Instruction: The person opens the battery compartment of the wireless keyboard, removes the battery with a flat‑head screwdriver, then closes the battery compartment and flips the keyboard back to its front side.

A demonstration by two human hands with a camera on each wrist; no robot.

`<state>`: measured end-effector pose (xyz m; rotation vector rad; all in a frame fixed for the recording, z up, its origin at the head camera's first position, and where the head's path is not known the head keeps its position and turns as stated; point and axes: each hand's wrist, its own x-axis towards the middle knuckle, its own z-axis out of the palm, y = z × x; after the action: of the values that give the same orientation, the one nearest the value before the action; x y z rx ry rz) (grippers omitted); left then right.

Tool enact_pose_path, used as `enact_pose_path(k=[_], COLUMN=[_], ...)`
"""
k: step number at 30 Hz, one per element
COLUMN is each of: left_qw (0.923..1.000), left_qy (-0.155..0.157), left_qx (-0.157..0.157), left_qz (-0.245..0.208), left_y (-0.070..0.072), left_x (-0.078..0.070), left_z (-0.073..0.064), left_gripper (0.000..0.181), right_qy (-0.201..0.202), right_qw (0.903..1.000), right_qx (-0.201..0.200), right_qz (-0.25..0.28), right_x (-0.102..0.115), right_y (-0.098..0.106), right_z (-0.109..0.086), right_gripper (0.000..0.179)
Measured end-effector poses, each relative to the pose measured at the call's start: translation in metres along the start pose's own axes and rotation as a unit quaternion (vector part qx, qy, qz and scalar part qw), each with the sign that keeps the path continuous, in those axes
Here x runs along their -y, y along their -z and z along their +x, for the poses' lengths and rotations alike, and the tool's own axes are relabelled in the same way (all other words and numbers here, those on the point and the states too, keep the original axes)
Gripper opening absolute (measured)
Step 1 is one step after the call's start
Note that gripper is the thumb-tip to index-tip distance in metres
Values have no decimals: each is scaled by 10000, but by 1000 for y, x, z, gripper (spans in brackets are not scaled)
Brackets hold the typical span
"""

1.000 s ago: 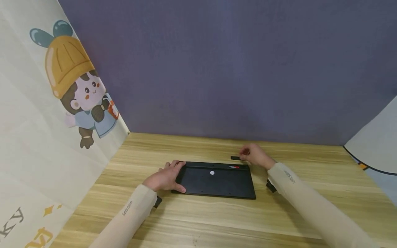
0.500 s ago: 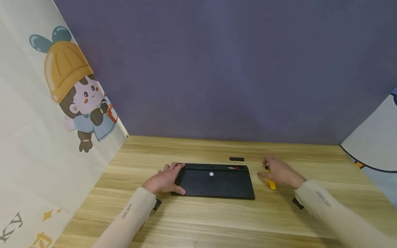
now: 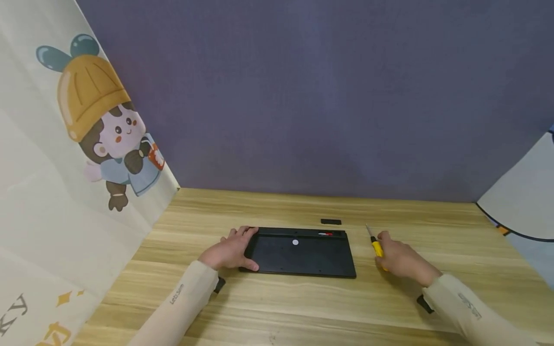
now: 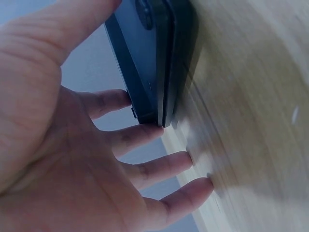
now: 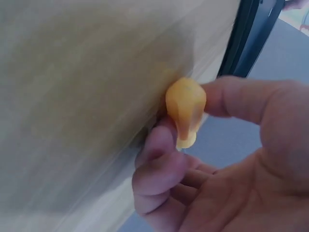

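A black keyboard lies underside up on the wooden table, with a round white sticker and a small recess showing red and white near its back edge. My left hand rests on its left end, thumb at the front corner and index finger at the back. In the left wrist view, the other fingers of that hand spread loosely past the corner. To the right of the keyboard, my right hand pinches the yellow handle of a screwdriver, its metal tip pointing away. The right wrist view shows the handle between thumb and fingers.
A small black cover lies flat behind the keyboard's right end. The wooden table runs back to a dark purple-blue panel. At the left stands a pale cloth wall with a cartoon figure.
My right hand has left the small black cover, moved right and taken hold of the screwdriver. It then shifted slightly toward me. The left hand and keyboard have stayed in place.
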<state>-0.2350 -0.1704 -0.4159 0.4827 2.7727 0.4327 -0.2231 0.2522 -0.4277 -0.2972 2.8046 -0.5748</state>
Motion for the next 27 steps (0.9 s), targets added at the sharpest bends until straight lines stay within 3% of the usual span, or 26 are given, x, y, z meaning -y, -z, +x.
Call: enact_pose_path(k=[9, 14, 20, 27], left_qw=[9999, 9998, 9999, 9998], left_qy=[-18, -57, 41, 115], left_qx=[27, 15, 52, 33], left_qz=[-126, -165, -143, -153], left_y=[-1, 0, 1, 1], left_x=[-2, -4, -9, -16], left_z=[-1, 2, 9, 16], left_gripper=[100, 100, 100, 100], right_qy=[-119, 208, 768, 1161], right_qw=[9993, 9954, 9724, 9468], right_qx=[-320, -917, -2189, -2982], right_qz=[154, 175, 247, 358], right_x=[-5, -7, -14, -11], right_y=[5, 18, 34, 48], right_z=[-7, -9, 3, 12], right_gripper=[55, 46, 27, 17])
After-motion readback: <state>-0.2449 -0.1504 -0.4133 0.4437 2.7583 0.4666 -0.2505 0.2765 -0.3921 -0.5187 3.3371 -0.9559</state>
